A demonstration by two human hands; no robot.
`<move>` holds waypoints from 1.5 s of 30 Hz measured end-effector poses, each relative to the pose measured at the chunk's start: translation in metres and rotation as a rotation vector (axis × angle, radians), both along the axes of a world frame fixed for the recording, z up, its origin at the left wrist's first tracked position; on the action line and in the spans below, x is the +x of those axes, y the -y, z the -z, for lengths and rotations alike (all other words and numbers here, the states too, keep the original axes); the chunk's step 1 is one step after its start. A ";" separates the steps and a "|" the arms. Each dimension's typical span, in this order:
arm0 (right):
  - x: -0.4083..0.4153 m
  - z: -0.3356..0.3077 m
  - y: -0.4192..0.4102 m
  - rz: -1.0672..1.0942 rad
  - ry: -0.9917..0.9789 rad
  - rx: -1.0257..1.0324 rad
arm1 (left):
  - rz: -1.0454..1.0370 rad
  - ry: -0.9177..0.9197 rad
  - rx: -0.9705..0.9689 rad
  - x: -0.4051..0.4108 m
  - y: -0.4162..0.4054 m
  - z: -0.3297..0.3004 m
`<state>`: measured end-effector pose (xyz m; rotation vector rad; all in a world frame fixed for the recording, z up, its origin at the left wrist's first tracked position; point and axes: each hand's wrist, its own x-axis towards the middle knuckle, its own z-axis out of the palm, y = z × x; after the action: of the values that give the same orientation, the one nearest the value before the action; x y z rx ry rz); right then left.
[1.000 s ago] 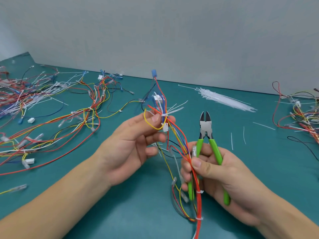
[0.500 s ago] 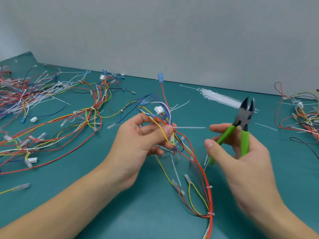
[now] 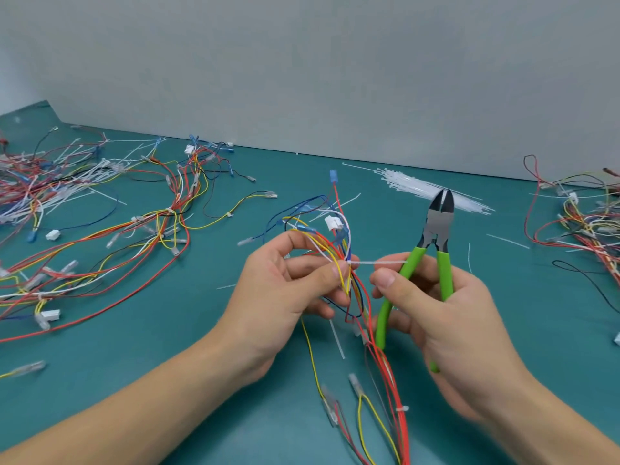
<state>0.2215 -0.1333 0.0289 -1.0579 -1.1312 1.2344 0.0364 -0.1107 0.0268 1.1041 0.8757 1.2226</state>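
My left hand (image 3: 285, 290) pinches a bundle of red, yellow, blue and white wires (image 3: 339, 250) between thumb and fingers, held above the green table. A white cable tie (image 3: 375, 262) is wrapped round the bundle, and its tail sticks out to the right. My right hand (image 3: 443, 307) pinches that tail with thumb and forefinger while its other fingers hold green-handled cutters (image 3: 436, 229), jaws pointing up and slightly parted. The wires hang down between my hands to the table edge.
Large tangles of wire harnesses (image 3: 100, 209) cover the table's left side, and another tangle (image 3: 577, 219) lies at the far right. A pile of white cable ties (image 3: 419, 187) lies behind the cutters. Cut tie scraps (image 3: 337, 338) are scattered on the green table (image 3: 167, 347). A grey wall stands behind.
My right hand let go of the lower wires, swung the cutters out to the right, then came back in and took the tie's tail. My left hand turned the bundle.
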 end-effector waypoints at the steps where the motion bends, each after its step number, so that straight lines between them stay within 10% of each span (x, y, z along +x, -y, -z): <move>1: -0.001 -0.001 0.001 0.009 0.027 0.038 | -0.002 -0.010 0.009 0.000 0.000 0.000; 32: -0.011 -0.007 0.008 0.089 0.565 0.483 | -0.058 -0.102 0.050 0.012 0.009 -0.006; 45: -0.002 -0.011 0.005 0.080 0.354 0.264 | -0.019 -0.166 0.012 0.008 0.002 -0.009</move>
<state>0.2194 -0.1380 0.0396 -1.1319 -1.4623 0.8249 0.0442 -0.1129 0.0361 1.2227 1.0077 1.1644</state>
